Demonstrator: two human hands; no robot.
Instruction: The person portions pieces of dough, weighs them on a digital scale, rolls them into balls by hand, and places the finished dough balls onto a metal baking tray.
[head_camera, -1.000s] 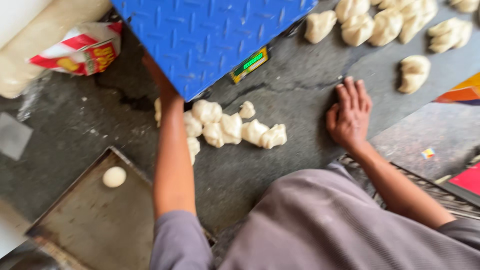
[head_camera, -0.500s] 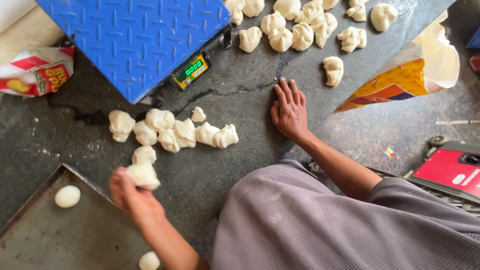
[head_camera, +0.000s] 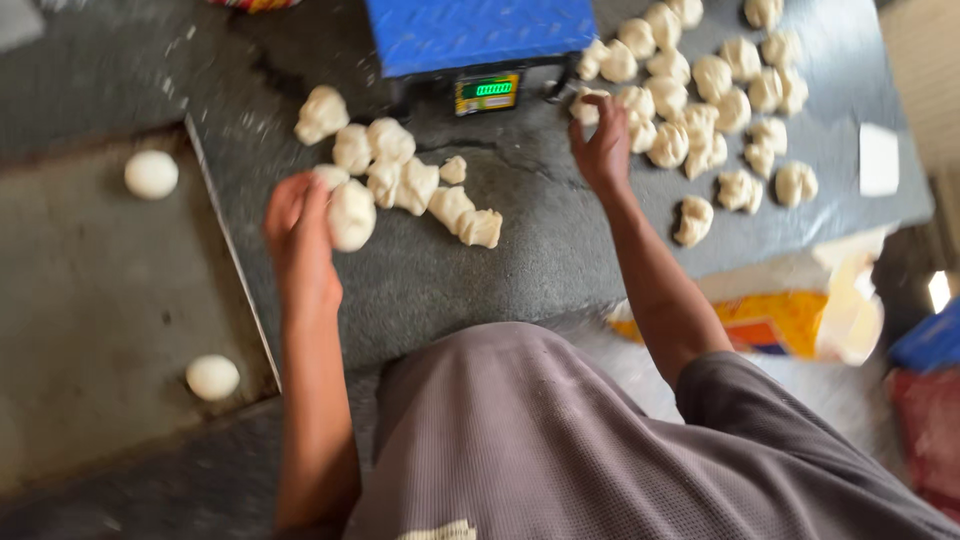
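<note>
left hand (head_camera: 300, 235) curls around a dough piece (head_camera: 351, 213) above the dark counter (head_camera: 520, 260), beside a small heap of pieces (head_camera: 405, 180). right hand (head_camera: 602, 150), fingers loosely open, touches the larger heap (head_camera: 700, 110) by the blue scale (head_camera: 480, 40).

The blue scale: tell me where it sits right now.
In the head view the blue scale sits at the top centre of the dark worktop, between two clusters of dough pieces, just beyond the right hand.
</note>
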